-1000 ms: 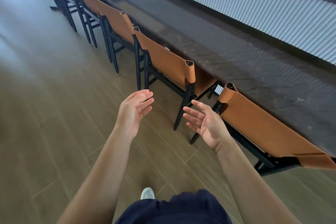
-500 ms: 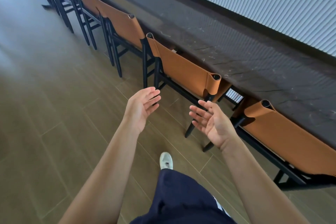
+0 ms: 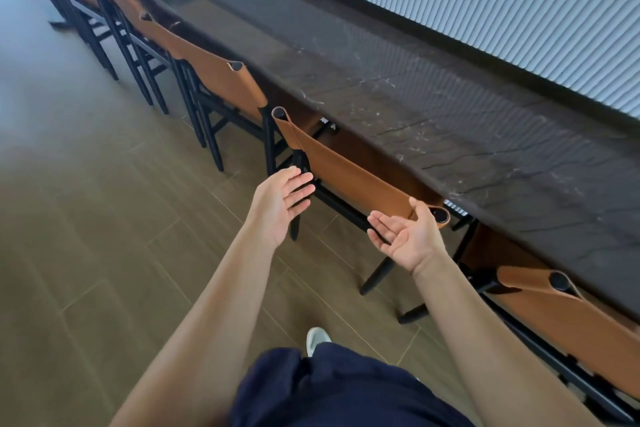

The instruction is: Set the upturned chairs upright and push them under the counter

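Observation:
A row of upright chairs with tan leather backs and black frames stands tucked along the dark counter [image 3: 450, 121]. The nearest chair ahead [image 3: 349, 173] has its back facing me. My left hand [image 3: 282, 199] is open, fingers straight, just in front of that chair's left post without clearly touching it. Palm up and open, my right hand [image 3: 405, 236] hovers by the chair's right top corner, its thumb close to the leather edge. Another chair [image 3: 568, 322] stands to the right, and one more [image 3: 225, 80] to the left.
Several more chairs [image 3: 104, 7] line the counter into the far left. A white ribbed wall panel [image 3: 485, 10] rises behind the counter. Brown plank floor [image 3: 86, 218] spreads to my left. My shoe [image 3: 317, 340] and dark shorts show below.
I have walked forward along the row; both open hands have moved closer to the chair ahead, the right one now at its top right corner.

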`<action>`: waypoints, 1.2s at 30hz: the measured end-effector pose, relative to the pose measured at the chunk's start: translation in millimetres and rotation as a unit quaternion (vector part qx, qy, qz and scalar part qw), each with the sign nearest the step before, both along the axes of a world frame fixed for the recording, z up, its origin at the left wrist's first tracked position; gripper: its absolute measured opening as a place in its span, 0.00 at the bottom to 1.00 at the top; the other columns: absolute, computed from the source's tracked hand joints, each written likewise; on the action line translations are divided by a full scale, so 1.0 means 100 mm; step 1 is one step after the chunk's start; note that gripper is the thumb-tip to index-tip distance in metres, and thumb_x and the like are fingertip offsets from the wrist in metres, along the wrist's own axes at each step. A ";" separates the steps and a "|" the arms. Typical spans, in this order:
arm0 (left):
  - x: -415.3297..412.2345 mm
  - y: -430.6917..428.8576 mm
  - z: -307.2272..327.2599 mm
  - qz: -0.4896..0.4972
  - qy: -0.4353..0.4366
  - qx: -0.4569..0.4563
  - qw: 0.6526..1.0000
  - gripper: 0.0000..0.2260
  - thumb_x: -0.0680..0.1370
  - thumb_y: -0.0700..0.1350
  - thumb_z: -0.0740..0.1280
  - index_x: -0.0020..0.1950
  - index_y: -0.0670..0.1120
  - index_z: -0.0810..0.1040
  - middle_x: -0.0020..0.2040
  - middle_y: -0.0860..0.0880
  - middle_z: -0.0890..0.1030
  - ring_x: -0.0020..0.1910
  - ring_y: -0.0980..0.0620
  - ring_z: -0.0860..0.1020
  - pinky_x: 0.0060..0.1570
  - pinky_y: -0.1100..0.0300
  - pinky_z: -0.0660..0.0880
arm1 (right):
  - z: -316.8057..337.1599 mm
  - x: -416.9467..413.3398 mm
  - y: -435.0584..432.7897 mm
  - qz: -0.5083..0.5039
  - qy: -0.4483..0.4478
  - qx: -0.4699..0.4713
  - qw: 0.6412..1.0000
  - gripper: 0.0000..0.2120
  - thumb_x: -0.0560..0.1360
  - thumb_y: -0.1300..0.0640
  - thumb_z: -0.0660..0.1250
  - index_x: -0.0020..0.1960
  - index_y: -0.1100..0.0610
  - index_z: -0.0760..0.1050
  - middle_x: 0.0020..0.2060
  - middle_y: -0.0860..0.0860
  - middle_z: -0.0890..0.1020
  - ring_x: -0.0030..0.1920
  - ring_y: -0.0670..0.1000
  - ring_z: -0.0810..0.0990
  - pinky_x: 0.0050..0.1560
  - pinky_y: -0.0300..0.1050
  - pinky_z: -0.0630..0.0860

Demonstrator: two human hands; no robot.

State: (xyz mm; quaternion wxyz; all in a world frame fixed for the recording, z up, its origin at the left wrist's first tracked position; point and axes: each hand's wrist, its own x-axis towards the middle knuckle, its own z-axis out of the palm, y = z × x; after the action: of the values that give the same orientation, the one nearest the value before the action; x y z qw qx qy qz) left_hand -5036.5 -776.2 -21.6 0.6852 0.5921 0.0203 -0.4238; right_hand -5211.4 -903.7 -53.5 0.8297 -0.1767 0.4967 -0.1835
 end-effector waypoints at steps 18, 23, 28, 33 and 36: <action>1.20 -1.21 -0.53 -0.121 0.108 0.094 0.982 0.14 0.79 0.43 0.64 0.64 0.46 0.69 0.68 0.40 0.72 0.62 0.42 0.74 0.56 0.49 0.75 | -0.29 0.80 -0.41 -0.213 0.052 0.043 0.975 0.20 0.79 0.54 0.59 0.69 0.58 0.67 0.63 0.61 0.77 0.56 0.59 0.78 0.46 0.53 0.76; 1.45 -1.38 -0.61 -0.151 0.133 0.092 0.975 0.14 0.79 0.41 0.64 0.64 0.43 0.69 0.65 0.37 0.73 0.61 0.39 0.75 0.59 0.47 0.75 | -0.37 0.95 -0.42 -0.267 0.051 0.049 0.961 0.15 0.79 0.54 0.59 0.64 0.60 0.70 0.61 0.60 0.78 0.53 0.59 0.80 0.48 0.54 0.75; 1.64 -1.52 -0.72 -0.156 0.162 0.094 0.970 0.08 0.80 0.38 0.62 0.58 0.39 0.71 0.59 0.32 0.74 0.56 0.35 0.76 0.58 0.43 0.75 | -0.44 1.02 -0.52 -0.288 0.082 0.046 0.953 0.13 0.80 0.53 0.58 0.57 0.63 0.71 0.55 0.62 0.79 0.55 0.60 0.79 0.51 0.55 0.74; 1.72 -1.64 -0.79 -0.152 0.163 0.117 0.968 0.03 0.79 0.36 0.61 0.53 0.39 0.71 0.51 0.36 0.77 0.51 0.37 0.78 0.48 0.42 0.78 | -0.50 0.95 -0.64 -0.331 0.094 0.063 0.937 0.13 0.81 0.57 0.59 0.61 0.65 0.68 0.55 0.65 0.78 0.51 0.63 0.80 0.46 0.58 0.77; 1.71 -1.72 -0.84 -0.146 0.156 0.147 0.966 0.08 0.79 0.35 0.63 0.58 0.38 0.71 0.53 0.37 0.76 0.50 0.38 0.78 0.39 0.45 0.79 | -0.52 0.91 -0.72 -0.348 0.102 0.058 0.930 0.10 0.82 0.62 0.57 0.61 0.66 0.67 0.55 0.67 0.77 0.46 0.66 0.79 0.47 0.61 0.78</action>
State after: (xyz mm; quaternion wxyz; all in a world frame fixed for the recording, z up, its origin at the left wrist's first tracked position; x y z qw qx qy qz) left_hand -4865.4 -947.9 -105.6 0.5091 0.6096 0.1022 -0.5990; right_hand -5120.1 -975.9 -105.5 0.6677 0.0383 0.6185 -0.4126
